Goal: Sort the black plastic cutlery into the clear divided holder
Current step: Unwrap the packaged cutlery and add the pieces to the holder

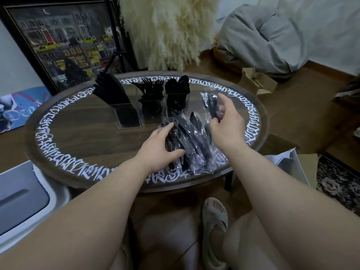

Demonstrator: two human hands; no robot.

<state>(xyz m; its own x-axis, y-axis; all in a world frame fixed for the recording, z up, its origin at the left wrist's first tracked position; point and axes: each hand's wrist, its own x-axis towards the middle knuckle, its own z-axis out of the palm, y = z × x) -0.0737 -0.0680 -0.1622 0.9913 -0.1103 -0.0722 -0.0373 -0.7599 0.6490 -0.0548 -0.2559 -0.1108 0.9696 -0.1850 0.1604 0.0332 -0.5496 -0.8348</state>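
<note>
A clear divided holder (129, 119) stands on the round table (78, 121), with black knives (109, 88) in its left part, forks (151, 87) in the middle and spoons (178, 84) on the right. In front of it lies a pile of wrapped black cutlery packets (194, 141). My left hand (157, 145) rests on the pile's left side, fingers around a packet. My right hand (227, 123) pinches one wrapped packet (209, 102) and holds it just above the table, right of the holder.
A framed picture (64, 41) leans behind the table beside a fluffy cream throw (169, 30). An open cardboard box (257, 80) sits on the floor at the right, a white bin (25, 199) at the lower left. A slippered foot (214, 227) lies under the table edge.
</note>
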